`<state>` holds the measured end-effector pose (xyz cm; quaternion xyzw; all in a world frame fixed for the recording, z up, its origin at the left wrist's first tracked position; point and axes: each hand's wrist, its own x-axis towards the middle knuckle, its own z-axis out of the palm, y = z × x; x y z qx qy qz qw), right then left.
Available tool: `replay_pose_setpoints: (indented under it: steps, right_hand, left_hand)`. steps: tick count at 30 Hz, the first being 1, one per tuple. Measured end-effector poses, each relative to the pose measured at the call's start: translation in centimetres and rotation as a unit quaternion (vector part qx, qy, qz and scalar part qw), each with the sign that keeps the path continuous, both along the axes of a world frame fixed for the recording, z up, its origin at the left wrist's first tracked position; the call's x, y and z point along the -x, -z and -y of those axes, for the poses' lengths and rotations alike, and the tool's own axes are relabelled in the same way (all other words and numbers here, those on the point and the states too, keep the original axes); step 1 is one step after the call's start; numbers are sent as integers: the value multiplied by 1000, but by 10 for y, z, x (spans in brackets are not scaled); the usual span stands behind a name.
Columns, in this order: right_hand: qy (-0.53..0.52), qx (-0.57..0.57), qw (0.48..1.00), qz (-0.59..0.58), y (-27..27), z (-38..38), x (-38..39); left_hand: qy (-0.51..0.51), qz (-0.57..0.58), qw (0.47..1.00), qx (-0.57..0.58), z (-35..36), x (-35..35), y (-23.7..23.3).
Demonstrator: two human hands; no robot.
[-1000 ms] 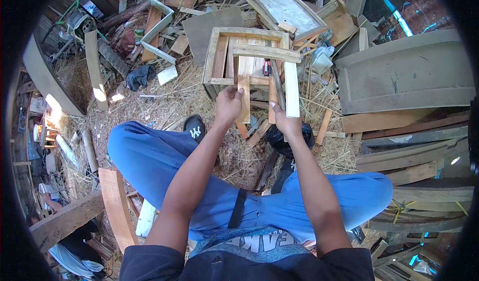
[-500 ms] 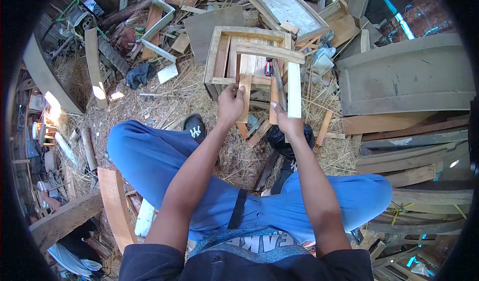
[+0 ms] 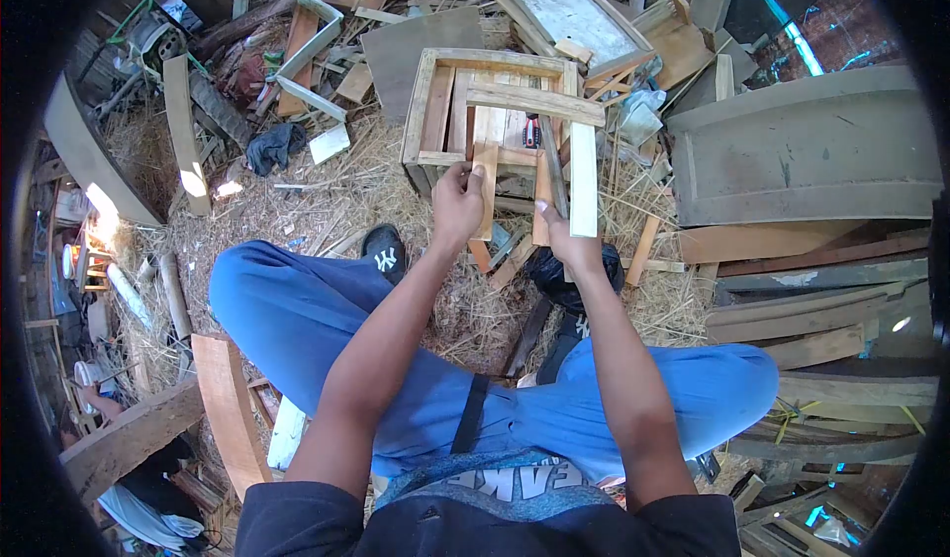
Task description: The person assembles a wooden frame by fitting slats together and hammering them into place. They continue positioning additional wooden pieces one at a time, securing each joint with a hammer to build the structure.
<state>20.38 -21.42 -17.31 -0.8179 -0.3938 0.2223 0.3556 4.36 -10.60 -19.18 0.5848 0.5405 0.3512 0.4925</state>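
Note:
My left hand (image 3: 459, 204) is closed on a short reddish wood strip (image 3: 485, 190) at the near edge of a wooden frame box (image 3: 423, 107). My right hand (image 3: 574, 240) is wrapped round the lower ends of several pieces: an orange wood strip (image 3: 541, 196), a dark narrow bar (image 3: 554, 166) and, beside them, a pale strip (image 3: 584, 181). A light wood bar (image 3: 534, 100) lies crosswise over the tops of these pieces. Inside the box rests a red and black object (image 3: 531, 134), partly hidden.
Straw and wood scraps cover the ground. A framed panel (image 3: 571, 18) leans behind the box. Large grey boards (image 3: 792, 151) are stacked at the right. A black bag (image 3: 549, 272) sits below my right hand. Another person's arm (image 3: 99, 399) shows at the far left.
The view has shifted very slightly. Both hands keep the same hold, and the wood pieces stay almost where they were.

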Motion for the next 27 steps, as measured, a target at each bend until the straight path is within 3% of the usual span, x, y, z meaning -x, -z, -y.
replay_pose_setpoints:
  steps: [2,11,16,27]
  right_hand:
    - [-3,-6,999,-43,7,1,-2]
    - [-3,-9,1000,-20,-3,1,-1]
    - [6,-39,999,-27,-13,3,4]
    - [11,-26,999,-33,-10,3,2]
  left_hand:
    - [12,-10,1000,24,0,0,-1]
    - [-16,24,999,-16,3,-2,6]
    - [-8,30,999,37,5,-2,0]
    - [-6,26,999,35,2,-3,16]
